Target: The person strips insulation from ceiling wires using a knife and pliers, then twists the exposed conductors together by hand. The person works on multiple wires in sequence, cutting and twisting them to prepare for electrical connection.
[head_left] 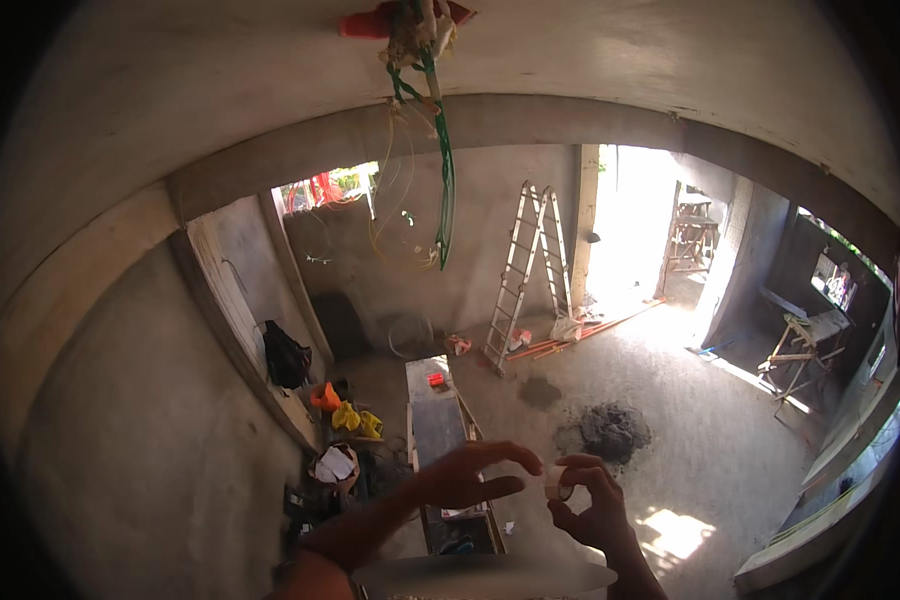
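My right hand (598, 505) pinches a small pale roll (558, 484), apparently tape, between thumb and fingers. To its left, my left hand (475, 474) reaches over with fingers stretched and thumb apart. Its fingertips are close to the roll, and I see nothing held in them. Whether a thin strip runs between the hands is too small to tell. Ahead and above, a bundle of green wires (443, 180) hangs from a red-edged opening (370, 22) in the ceiling, with thin yellowish wires beside it.
A long narrow bench (435, 425) bearing a red item (435, 380) lies below my hands. An aluminium stepladder (515, 270) stands by the far wall near orange pipes (610, 325). Dark mortar (615, 432) is heaped on the floor. Yellow bags (355, 420) and a black bag (286, 355) are left.
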The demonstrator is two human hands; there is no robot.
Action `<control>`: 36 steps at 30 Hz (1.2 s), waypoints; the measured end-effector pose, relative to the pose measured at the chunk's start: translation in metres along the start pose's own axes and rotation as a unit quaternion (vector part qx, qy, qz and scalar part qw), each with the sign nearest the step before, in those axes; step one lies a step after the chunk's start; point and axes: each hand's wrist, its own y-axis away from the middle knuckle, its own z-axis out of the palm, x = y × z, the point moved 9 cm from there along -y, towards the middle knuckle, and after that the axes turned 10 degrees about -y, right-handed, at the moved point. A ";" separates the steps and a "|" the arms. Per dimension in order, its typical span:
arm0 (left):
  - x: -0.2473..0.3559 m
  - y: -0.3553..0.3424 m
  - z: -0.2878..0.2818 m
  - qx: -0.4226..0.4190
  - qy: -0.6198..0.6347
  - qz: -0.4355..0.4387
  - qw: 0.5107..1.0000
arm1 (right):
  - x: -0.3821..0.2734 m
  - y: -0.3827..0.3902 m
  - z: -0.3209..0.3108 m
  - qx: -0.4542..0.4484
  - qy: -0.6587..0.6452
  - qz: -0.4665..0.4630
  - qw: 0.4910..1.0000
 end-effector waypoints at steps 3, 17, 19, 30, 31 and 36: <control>0.052 0.000 -0.095 0.091 -0.206 0.063 0.972 | -0.015 -0.017 -0.019 0.028 0.027 -0.041 0.998; 0.251 -0.087 -0.274 0.245 -0.684 0.378 0.575 | -0.170 -0.169 0.014 -0.034 0.178 -0.405 0.896; 0.249 -0.091 -0.279 0.237 -0.677 0.381 0.583 | -0.188 -0.207 0.027 -0.017 0.225 -0.442 0.868; 0.238 -0.091 -0.300 0.327 -0.509 0.356 0.713 | -0.197 -0.291 0.094 -0.017 0.291 -0.538 0.791; 0.240 -0.091 -0.298 0.339 -0.506 0.373 0.700 | -0.195 -0.299 0.098 -0.028 0.288 -0.530 0.797; 0.239 -0.094 -0.289 0.340 -0.544 0.417 0.644 | -0.186 -0.322 0.103 -0.093 0.247 -0.481 0.836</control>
